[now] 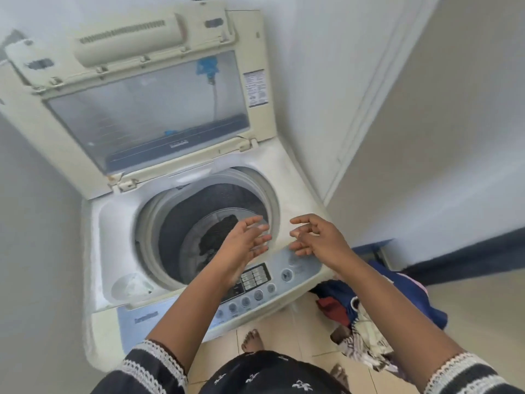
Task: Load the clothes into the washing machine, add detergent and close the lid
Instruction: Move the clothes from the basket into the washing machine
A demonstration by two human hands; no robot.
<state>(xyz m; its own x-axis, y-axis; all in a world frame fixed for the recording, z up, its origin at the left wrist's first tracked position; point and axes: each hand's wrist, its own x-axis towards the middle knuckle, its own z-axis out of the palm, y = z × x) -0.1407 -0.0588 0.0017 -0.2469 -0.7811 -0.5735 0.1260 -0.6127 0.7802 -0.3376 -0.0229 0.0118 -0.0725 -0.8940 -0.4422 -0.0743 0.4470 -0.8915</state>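
A cream top-loading washing machine (113,231) stands in front of me with its lid (147,109) raised against the wall. Inside the drum (176,223) lies one dark garment (217,234). My left hand (244,243) hovers over the drum's front edge, fingers spread and empty. Beside it, my right hand (318,237) is above the control panel (261,282), fingers loosely bent, holding nothing. A pile of clothes (366,317) in blue, red and patterned cloth lies on the floor to the right of the machine.
White walls close in on the left and behind the machine. A door or panel edge (360,109) runs down the right side. The floor is cream tile (298,325), with bare feet at the bottom.
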